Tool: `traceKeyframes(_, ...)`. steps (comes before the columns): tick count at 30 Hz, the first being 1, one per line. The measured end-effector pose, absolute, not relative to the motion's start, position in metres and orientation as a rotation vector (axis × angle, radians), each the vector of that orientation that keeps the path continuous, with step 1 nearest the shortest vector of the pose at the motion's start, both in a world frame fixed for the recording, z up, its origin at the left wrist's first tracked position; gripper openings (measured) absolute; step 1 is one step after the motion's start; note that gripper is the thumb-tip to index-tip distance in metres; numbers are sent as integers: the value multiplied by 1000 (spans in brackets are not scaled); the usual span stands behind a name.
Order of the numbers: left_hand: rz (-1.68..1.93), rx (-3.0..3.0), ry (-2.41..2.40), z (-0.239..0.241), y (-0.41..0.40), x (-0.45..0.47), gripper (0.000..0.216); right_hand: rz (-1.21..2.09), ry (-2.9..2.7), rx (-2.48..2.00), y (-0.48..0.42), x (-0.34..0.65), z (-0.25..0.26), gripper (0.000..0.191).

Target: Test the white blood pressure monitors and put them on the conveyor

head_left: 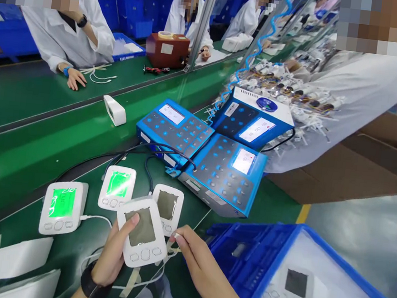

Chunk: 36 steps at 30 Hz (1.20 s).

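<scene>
the left hand (pixel 114 253) grips a white monitor (pixel 145 239), thumb on its dark screen, at seven o'clock in view. at the monitor's three o'clock, the right hand (pixel 196 251) pinches a small white plug (pixel 175 235). a green-lit unit (pixel 62 204) lies at nine o'clock.

Bright light leaves white glare on a green screen (pixel 118 184), edges stretching wide-angle.

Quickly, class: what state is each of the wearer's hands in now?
Left hand: closed on a white screened device.
Right hand: closed, pinching a small white piece.
</scene>
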<state>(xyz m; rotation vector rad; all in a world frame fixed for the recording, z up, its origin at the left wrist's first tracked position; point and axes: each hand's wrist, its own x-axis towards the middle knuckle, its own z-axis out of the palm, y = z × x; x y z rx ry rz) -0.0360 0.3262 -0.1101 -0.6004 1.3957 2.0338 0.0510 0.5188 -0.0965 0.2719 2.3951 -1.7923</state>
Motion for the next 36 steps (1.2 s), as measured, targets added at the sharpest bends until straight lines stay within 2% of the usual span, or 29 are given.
traceKeyframes(6,1993,-569,1481,-116,325,-40,91,-1681,2263,150,525,50,-93,38)
traceKeyframes(12,1960,-544,1613,-116,327,-36,75,-1453,2300,-18,525,52,-93,43)
traceKeyframes(16,1984,-597,1573,-111,328,-37,74,-1495,2367,-41,516,49,-103,44)
traceKeyframes(20,1995,-413,1678,-104,328,-40,63,-1533,2354,-83,510,48,-111,43)
traceKeyframes(24,1967,-216,1799,-93,340,-40,63,-1610,2483,102,513,53,-120,38)
traceKeyframes(25,1943,-130,1842,-90,344,-40,62,-1639,2527,172,514,54,-122,39)
traceKeyframes(26,1912,-40,1882,-88,346,-41,59,-1680,2559,237,515,56,-126,48)
traceKeyframes(29,1738,230,2002,-89,347,-47,51,-1887,2493,396,515,60,-137,75)
traceKeyframes(32,1446,349,2423,-101,346,-58,47,-2178,2284,572,513,64,-152,78)
traceKeyframes(34,1043,396,2664,-108,352,-65,42,-2335,2203,671,513,65,-164,79)
traceKeyframes(36,648,425,2672,-113,362,-73,41,-2423,2172,721,514,64,-175,79)
